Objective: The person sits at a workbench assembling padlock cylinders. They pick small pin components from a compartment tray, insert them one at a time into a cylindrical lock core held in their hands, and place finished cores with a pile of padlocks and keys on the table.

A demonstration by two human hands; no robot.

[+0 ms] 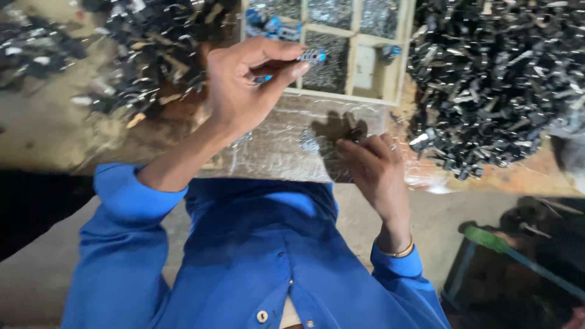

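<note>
**Hand Positions and Parts at the Work Surface**

One person in a blue long-sleeved shirt [256,244] works with two bare hands over the desk [286,152], whose near edge carries a sheet of clear crinkled plastic.

**Left hand.** The left hand [244,85] is raised above the desk, near the front edge of the tray. Its grip is pressed together: thumb and forefinger pinch one small grey metal part with a bright blue tip [312,56]. A second spot of blue shows lower down between the fingers; whether it is a separate piece cannot be told.

**Right hand.** The right hand [375,167] rests low at the near edge of the desk, fingers curled onto one small dark metal piece [353,133]. The blur hides whether the grip is fully closed on it. One thin gold-coloured bangle [397,251] sits on the wrist.

**Loose part.** One small silvery metal piece [309,143] lies on the plastic sheet, just beside the right hand's fingertips.

**Surroundings.**
- One pale wooden tray with compartments [353,58] stands at the far edge of the desk; at least four compartments are visible, holding grey metal parts and a few blue-tipped ones.
- Two heaps of black metal parts: one large heap [493,79] at the right side of the desk, one smaller heap [152,55] at the far left.
- One green-edged metal frame [506,247] stands on the floor at lower right.

Motion blur prevents counting the heaped parts.
</note>
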